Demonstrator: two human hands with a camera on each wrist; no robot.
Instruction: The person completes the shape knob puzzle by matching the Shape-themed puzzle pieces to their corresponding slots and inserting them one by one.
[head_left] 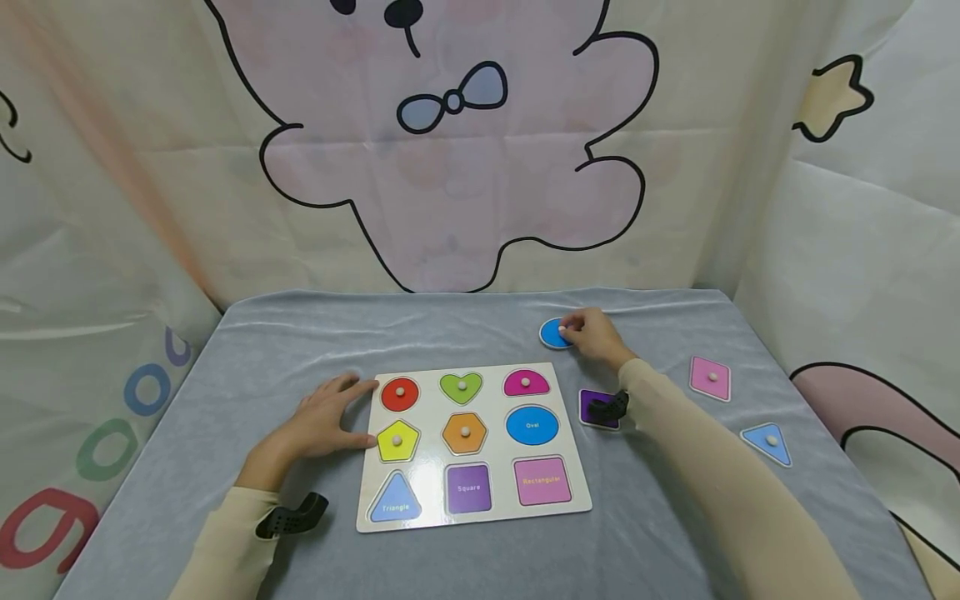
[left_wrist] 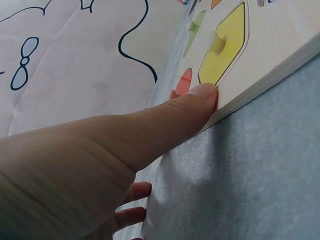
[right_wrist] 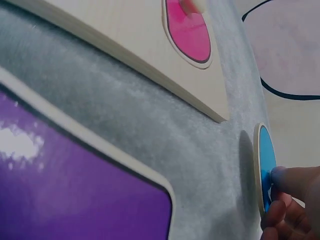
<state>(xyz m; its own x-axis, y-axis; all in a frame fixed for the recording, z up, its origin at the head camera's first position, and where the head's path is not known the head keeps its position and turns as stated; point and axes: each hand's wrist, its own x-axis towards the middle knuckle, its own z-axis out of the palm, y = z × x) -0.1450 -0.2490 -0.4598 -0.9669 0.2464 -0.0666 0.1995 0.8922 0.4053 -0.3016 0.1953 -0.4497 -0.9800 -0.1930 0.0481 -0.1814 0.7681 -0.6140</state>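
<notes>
My right hand (head_left: 598,335) pinches the small knob of a blue oval puzzle piece (head_left: 551,334) beyond the board's far right corner. The right wrist view shows this oval (right_wrist: 266,160) close over the cloth, its shadow beside it. My left hand (head_left: 318,418) rests at the left edge of the wooden shape board (head_left: 432,492), fingers spread; its thumb (left_wrist: 192,102) touches the rim near the yellow pentagon (left_wrist: 230,47). Red circle, green heart, magenta half-circle, pentagon and orange hexagon sit in the board. Printed recesses show Oval (head_left: 532,435), Triangle, Square and Rectangular.
A purple piece (head_left: 590,399) lies right of the board, partly hidden by the black wrist strap (head_left: 609,407). Farther right lie a pink piece (head_left: 709,377) and a blue triangle (head_left: 767,442). Grey cloth (head_left: 480,567) covers the table; printed curtains (head_left: 675,208) enclose it.
</notes>
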